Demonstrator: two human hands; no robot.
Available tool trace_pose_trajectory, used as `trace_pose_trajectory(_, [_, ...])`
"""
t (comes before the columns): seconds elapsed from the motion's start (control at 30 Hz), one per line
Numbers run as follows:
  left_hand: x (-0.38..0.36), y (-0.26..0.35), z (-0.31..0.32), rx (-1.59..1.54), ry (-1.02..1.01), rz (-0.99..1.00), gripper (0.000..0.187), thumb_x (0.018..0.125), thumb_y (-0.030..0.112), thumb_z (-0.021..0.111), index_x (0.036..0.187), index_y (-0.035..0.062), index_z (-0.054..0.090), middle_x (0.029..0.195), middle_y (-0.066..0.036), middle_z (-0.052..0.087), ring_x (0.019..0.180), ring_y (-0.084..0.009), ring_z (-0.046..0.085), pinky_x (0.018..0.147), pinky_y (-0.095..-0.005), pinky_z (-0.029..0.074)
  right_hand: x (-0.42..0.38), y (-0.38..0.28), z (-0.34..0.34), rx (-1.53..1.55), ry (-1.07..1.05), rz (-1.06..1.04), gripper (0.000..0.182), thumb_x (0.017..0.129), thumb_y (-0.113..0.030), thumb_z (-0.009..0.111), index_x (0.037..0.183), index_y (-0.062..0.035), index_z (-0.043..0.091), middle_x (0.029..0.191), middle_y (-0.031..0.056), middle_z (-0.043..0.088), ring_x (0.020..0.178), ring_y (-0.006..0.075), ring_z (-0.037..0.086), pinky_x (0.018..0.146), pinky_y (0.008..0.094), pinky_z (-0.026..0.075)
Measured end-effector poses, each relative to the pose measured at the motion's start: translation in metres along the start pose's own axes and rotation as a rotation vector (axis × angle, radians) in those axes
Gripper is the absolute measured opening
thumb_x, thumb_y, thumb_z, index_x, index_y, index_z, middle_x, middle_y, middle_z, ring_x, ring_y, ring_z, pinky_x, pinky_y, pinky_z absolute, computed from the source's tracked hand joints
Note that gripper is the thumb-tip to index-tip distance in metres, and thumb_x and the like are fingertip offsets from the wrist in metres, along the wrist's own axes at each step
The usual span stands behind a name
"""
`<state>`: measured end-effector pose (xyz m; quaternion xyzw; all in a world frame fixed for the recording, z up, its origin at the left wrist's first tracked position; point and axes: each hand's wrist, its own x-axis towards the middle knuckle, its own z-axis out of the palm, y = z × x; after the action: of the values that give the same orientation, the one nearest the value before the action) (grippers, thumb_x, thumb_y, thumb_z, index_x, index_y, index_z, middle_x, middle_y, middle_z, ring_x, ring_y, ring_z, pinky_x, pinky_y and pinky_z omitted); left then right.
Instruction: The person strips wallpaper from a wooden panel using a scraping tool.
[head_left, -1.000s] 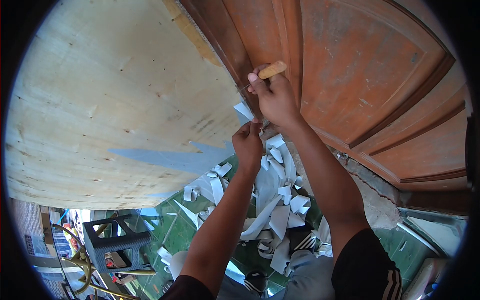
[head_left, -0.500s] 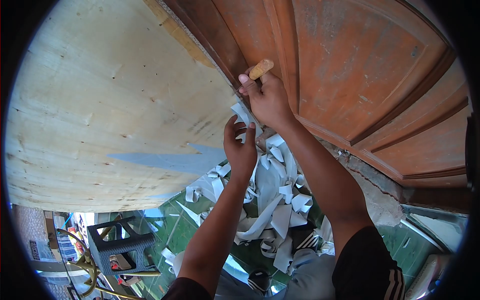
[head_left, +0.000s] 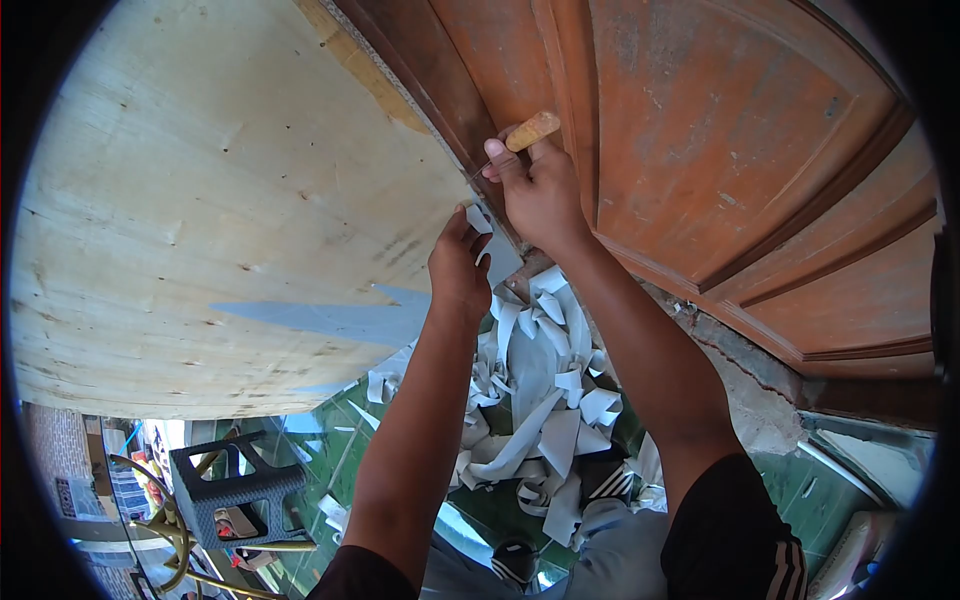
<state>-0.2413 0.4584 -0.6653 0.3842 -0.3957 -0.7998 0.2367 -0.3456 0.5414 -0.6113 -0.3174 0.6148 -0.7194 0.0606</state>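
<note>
My right hand (head_left: 540,190) grips a knife by its pale wooden handle (head_left: 533,130), the blade hidden at the seam where the plywood sheet (head_left: 230,190) meets the brown wooden door (head_left: 720,120). My left hand (head_left: 458,265) is just below, pinching a grey-white strip (head_left: 482,220) that hangs at the plywood's edge. A grey patch of the same covering (head_left: 340,320) still clings to the plywood.
A heap of peeled grey-white strips (head_left: 545,400) lies on the green tiled floor (head_left: 350,460) under my arms. A dark plastic stool (head_left: 235,490) stands at the lower left beside yellow metal bars. A concrete threshold (head_left: 740,390) runs under the door.
My left hand has risen from below my right wrist to the plywood's edge and taken hold of the strip. My right hand with the knife has stayed almost still.
</note>
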Motion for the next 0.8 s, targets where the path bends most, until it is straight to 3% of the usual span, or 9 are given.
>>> trace_pose_trajectory(0.03, [-0.002,0.001,0.0,0.013,-0.002,-0.009,0.047,0.102,0.04,0.056,0.136,0.0069,0.056,0.13,-0.006,0.061,0.121,-0.0203,0.05,0.105,-0.0418,0.029,-0.001,0.0,0.0,-0.005,0.013,-0.013,0.03,0.104,-0.026,0.065,0.11,0.0025,0.06,0.085,0.0081,0.07,0.078,0.0152,0.07,0.073,0.0301,0.056])
trace_pose_trajectory(0.13, [-0.009,0.002,0.005,0.031,0.041,0.02,0.036,0.102,0.033,0.057,0.128,0.0075,0.06,0.123,-0.004,0.063,0.117,-0.0189,0.052,0.1,-0.0405,0.031,-0.007,0.019,0.007,-0.161,0.017,-0.268,0.027,0.102,-0.023,0.066,0.096,0.0034,0.063,0.078,0.0154,0.071,0.074,0.0251,0.074,0.066,0.0385,0.055])
trace_pose_trajectory(0.27, [-0.004,-0.003,-0.007,0.086,0.045,0.017,0.03,0.102,0.03,0.058,0.123,0.0083,0.062,0.121,-0.003,0.064,0.116,-0.0189,0.053,0.102,-0.0406,0.03,-0.001,-0.003,-0.003,0.012,0.032,-0.003,0.031,0.104,-0.028,0.065,0.106,0.0032,0.061,0.082,0.0091,0.069,0.078,0.0147,0.07,0.071,0.0296,0.055])
trace_pose_trajectory(0.8, [-0.003,-0.006,-0.011,0.232,0.004,0.113,0.032,0.101,0.031,0.059,0.122,0.0071,0.065,0.119,-0.004,0.068,0.117,-0.0178,0.059,0.103,-0.0408,0.029,-0.011,0.012,0.01,-0.06,0.012,-0.174,0.027,0.103,-0.023,0.067,0.1,0.0035,0.062,0.083,0.0093,0.068,0.076,0.0158,0.071,0.069,0.0302,0.056])
